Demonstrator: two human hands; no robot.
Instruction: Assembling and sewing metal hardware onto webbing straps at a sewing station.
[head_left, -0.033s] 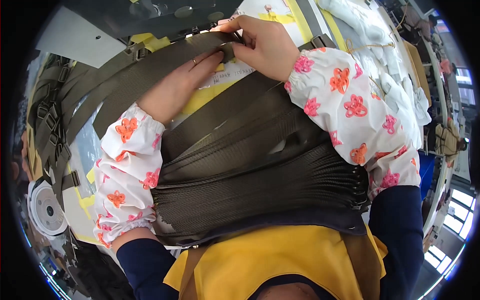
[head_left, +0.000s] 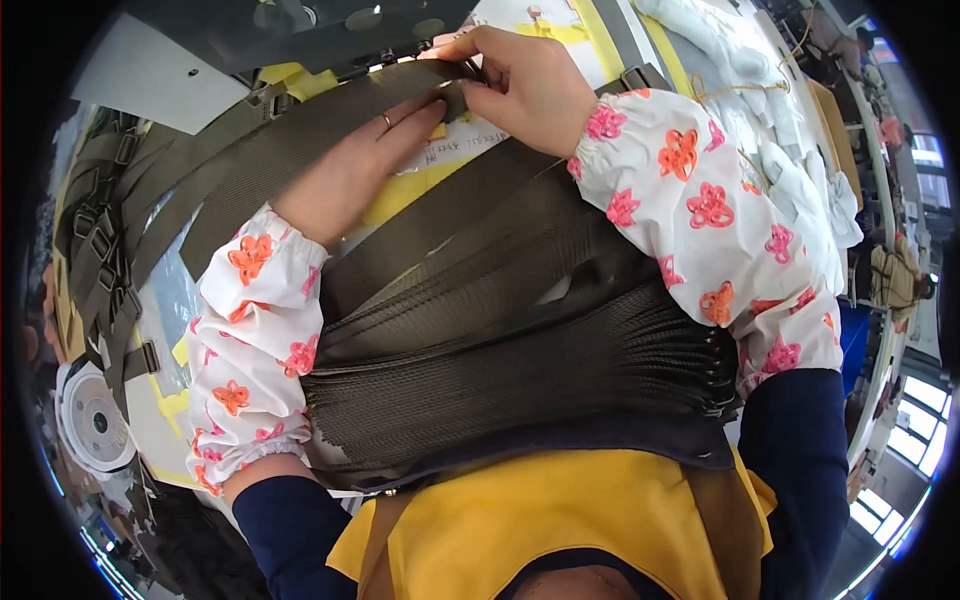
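Note:
My right hand [head_left: 535, 90] pinches the end of a wide olive-brown webbing strap [head_left: 330, 110] between thumb and fingers, close under the dark machine head. My left hand [head_left: 345, 175] lies along the same strap with its fingers stretched out, a ring on one of them. Its fingertips reach a small folded piece of webbing beside my right thumb. Another strap [head_left: 400, 240] runs slantwise below my hands. A thick stack of dark webbing straps [head_left: 500, 385] is layered between my forearms and the yellow apron. Part of the strap end is hidden behind my right fingers.
A dark grey machine [head_left: 350, 35] and a pale plate [head_left: 165, 65] stand at the far side. Straps with black buckles [head_left: 100, 240] hang at the left, above a white round reel-like part [head_left: 97, 415]. White cloth-like items [head_left: 790, 170] lie at the right. Yellow tape [head_left: 415, 185] marks the table.

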